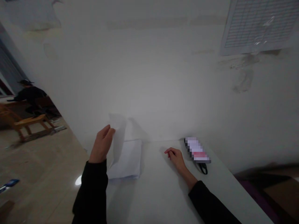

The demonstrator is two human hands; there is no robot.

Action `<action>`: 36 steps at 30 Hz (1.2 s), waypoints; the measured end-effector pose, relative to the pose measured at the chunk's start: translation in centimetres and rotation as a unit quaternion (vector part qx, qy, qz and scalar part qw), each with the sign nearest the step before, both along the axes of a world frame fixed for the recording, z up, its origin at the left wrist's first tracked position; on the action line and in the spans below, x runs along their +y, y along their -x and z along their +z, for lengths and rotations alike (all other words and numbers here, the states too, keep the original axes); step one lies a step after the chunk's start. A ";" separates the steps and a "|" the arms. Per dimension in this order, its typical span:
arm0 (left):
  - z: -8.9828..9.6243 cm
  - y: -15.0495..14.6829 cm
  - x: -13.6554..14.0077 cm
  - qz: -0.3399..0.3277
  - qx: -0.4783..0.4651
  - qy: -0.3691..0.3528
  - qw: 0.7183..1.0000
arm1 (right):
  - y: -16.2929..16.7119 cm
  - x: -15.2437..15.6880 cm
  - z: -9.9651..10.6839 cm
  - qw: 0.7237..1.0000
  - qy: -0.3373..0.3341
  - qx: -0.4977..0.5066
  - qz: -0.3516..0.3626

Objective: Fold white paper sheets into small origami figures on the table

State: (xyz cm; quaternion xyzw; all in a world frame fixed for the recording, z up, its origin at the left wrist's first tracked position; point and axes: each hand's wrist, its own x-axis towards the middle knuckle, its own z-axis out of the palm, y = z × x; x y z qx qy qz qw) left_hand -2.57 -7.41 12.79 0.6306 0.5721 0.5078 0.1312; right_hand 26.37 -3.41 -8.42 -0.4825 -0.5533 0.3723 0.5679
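Observation:
My left hand [102,141] is closed on the edge of a thin white sheet of paper [120,137], lifted and curving up at the left. Under it a stack of white paper [128,161] lies on the white table [156,193]. My right hand [175,156] rests low over the table to the right of the stack, apart from it. Its fingers are curled in, and nothing shows in them. Just beyond it, toward the wall, lies a phone [197,150] with a lit, blurred-out screen and a black strap loop [203,168].
The table's back edge meets a white wall [158,77]. A printed grid sheet [259,26] is taped up at the right. On the far left a person [32,93] in dark clothes sits beyond a wooden chair [32,121]. Brown boxes [283,194] stand low at the right.

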 end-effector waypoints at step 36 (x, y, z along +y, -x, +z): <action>-14.0 -8.8 0.5 -0.219 -0.154 0.144 0.953 | 0.1 -4.2 4.3 0.975 0.085 0.196 0.062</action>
